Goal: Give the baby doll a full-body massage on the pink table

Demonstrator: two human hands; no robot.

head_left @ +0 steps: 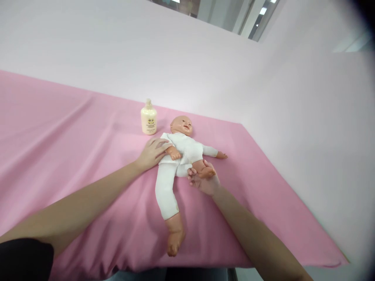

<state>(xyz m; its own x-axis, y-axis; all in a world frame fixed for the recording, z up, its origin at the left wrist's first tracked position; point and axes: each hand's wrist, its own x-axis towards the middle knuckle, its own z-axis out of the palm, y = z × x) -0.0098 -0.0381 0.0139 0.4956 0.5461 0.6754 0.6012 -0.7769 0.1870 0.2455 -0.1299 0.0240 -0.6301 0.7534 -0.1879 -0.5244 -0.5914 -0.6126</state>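
Note:
A baby doll in a white cloth suit lies on its back on a pink cloth, with its head away from me. At the doll's side, my left hand is closed around its bent arm, and the doll's small hand sticks out past my fingers. My right hand holds one raised leg from beneath, near the ankle, with the bare foot over my palm. The doll's other leg lies stretched toward me. Its far arm points out to the right.
A cream-coloured pump bottle with a label stands upright to the left of the doll's head. White walls border the table at the back and right. The cloth has folds at the left and along the front edge.

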